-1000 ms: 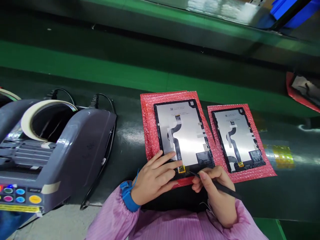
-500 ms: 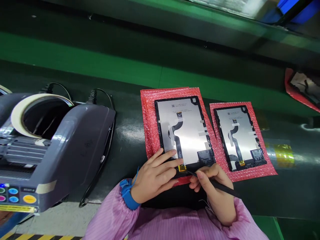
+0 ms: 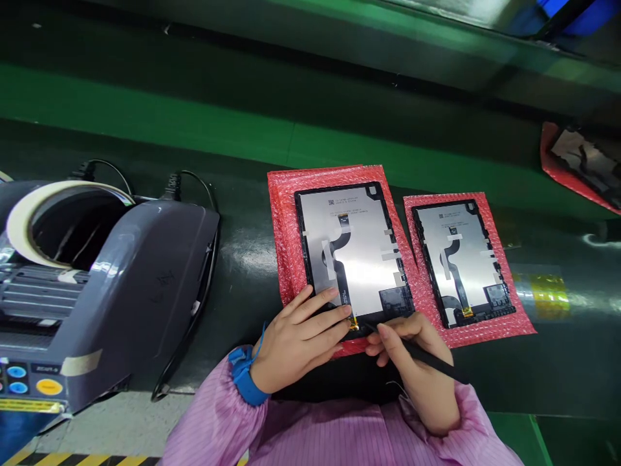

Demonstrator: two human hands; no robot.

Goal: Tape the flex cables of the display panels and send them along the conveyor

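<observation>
A tablet screen assembly (image 3: 359,259), silver back up in a black frame, lies on red bubble wrap (image 3: 281,246) in front of me. My left hand (image 3: 305,333) rests on its lower left corner with fingers stretched out. The fingertips touch the lower end of the black flex cable (image 3: 342,278), by a gold connector (image 3: 354,322) they partly cover. In my right hand (image 3: 417,362) is a slim black tool (image 3: 436,364), perhaps tweezers or a pry stick, pinched between thumb and fingers. Its tip points at the frame's lower edge, just right of the connector.
A second screen assembly (image 3: 466,265) lies on red bubble wrap to the right. At left stands a grey tape dispenser (image 3: 155,291) with a large roll (image 3: 24,239) and a black cable. Yellow tape (image 3: 550,298) lies on the dark green bench at right; another wrapped panel (image 3: 582,162) lies beyond.
My left fingertips have slid down over the gold connector, covering more of it. The tool tip has drawn slightly right, away from the connector. The whole view has shifted a little.
</observation>
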